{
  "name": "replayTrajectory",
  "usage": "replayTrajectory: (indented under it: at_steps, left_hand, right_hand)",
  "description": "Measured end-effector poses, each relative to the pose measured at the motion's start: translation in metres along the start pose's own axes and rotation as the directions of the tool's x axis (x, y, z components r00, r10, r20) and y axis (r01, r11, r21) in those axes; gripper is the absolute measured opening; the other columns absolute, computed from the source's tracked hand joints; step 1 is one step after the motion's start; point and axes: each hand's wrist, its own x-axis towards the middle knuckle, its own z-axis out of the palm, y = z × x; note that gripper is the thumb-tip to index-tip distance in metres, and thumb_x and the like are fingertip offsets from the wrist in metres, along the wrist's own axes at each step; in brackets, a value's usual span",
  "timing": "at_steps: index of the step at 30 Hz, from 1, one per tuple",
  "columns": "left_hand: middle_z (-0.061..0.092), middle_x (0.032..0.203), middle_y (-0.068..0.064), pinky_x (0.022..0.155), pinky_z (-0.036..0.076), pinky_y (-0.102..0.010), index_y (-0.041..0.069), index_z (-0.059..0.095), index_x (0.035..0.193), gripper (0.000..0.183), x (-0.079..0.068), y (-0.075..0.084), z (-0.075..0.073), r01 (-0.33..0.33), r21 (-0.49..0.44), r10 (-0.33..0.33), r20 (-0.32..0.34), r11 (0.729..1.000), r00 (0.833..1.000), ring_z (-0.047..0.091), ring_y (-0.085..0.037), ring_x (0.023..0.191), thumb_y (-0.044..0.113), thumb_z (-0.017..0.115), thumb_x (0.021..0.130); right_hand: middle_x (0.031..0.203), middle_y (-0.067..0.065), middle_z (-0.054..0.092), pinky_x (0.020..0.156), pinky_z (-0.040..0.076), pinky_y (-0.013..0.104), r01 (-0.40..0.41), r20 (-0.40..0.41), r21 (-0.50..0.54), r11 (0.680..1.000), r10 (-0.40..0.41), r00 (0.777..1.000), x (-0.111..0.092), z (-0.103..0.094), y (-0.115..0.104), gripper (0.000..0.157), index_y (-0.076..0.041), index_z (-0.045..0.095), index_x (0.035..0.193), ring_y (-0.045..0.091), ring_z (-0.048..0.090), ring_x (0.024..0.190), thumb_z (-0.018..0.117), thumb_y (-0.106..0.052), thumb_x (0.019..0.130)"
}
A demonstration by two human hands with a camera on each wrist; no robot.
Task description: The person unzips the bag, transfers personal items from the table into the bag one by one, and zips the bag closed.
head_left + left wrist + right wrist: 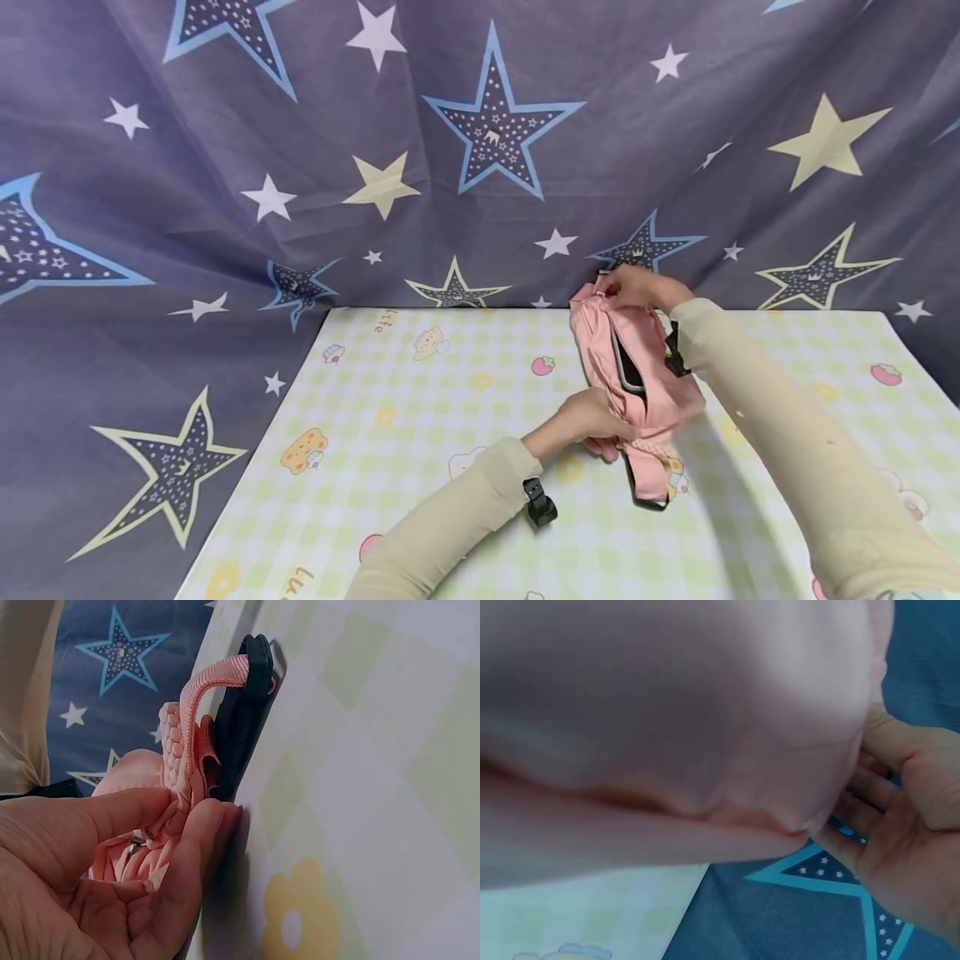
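A pink fabric bag [671, 379], with a partly parted dark zip opening along its front, stands tilted at the far right part of the table. My right hand [636, 287] grips its upper end; in the right wrist view that hand [907, 802] has thumb and fingers on the bag's corner, and pink cloth [705, 735] fills most of the picture. Lower down, my left hand [592, 414] pinches the bag's bottom edge. The left wrist view shows thumb and fingers of that hand [127, 862] on pink cloth beside a webbing strap [196, 694] with a black buckle [255, 664].
A table covered by a checked green and white cloth [435, 392] with printed cartoons lies under the bag. Behind it hangs a dark curtain [495, 233] with stars, close to the bag's upper end. Each wrist wears a black strap; the left one [538, 502] shows plainly.
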Motion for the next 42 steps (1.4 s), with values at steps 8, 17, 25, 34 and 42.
replayTrajectory:
  at_steps: [8,17,25,34,42]
  left_hand:
    - [0.071,0.060,-0.015,0.047,0.057,-0.030,0.004,0.071,0.060,0.030,-0.008,0.000,0.000,-0.013,0.009,0.014,-0.044,1.000,0.999,0.058,-0.012,0.039,0.020,0.084,0.081]
    - [0.066,0.051,-0.006,0.046,0.055,-0.026,0.010,0.068,0.055,0.031,-0.010,0.003,0.007,0.033,0.115,-0.023,-0.093,0.993,0.995,0.058,-0.010,0.040,0.022,0.081,0.080]
    - [0.059,0.047,0.000,0.043,0.046,-0.022,0.013,0.061,0.051,0.030,-0.015,0.008,0.007,0.073,0.223,-0.043,-0.139,0.972,0.989,0.052,-0.011,0.040,0.018,0.072,0.079]
    - [0.057,0.057,-0.003,0.066,0.064,-0.039,0.010,0.055,0.061,0.027,-0.023,-0.003,-0.038,-0.072,-0.145,0.062,-0.071,0.987,0.996,0.057,-0.012,0.049,0.007,0.068,0.085]
    - [0.063,0.076,0.000,0.064,0.059,-0.026,-0.006,0.076,0.093,0.018,-0.024,0.003,-0.116,-0.174,-0.154,0.131,-0.255,0.973,0.958,0.058,-0.010,0.065,0.010,0.073,0.087]
  right_hand:
    - [0.102,0.024,0.068,0.068,0.052,0.033,-0.062,0.063,-0.035,0.997,0.064,0.996,-0.001,0.000,-0.002,0.034,0.013,0.065,0.121,0.025,0.060,0.078,0.066,-0.008,0.094]
    - [0.064,-0.004,0.045,0.062,0.033,0.027,-0.011,-0.067,-0.019,1.000,0.009,0.998,-0.004,0.013,-0.003,0.022,0.002,0.060,0.077,0.012,0.040,0.061,0.074,-0.009,0.090]
    - [0.060,-0.007,0.038,0.061,0.031,0.028,0.014,-0.242,0.092,0.996,0.008,0.970,-0.013,0.013,0.009,0.032,0.000,0.053,0.067,0.012,0.035,0.060,0.076,-0.006,0.088]
    - [0.055,-0.005,0.057,0.053,0.049,0.025,-0.052,-0.278,0.540,0.840,0.237,0.931,-0.073,0.001,0.045,0.021,0.011,0.062,0.090,0.007,0.052,0.045,0.065,-0.007,0.099]
    - [0.068,-0.017,0.064,0.067,0.054,0.022,-0.047,-0.364,0.621,0.782,0.341,0.867,-0.126,-0.006,0.034,0.015,-0.002,0.065,0.084,0.002,0.059,0.068,0.068,-0.008,0.097]
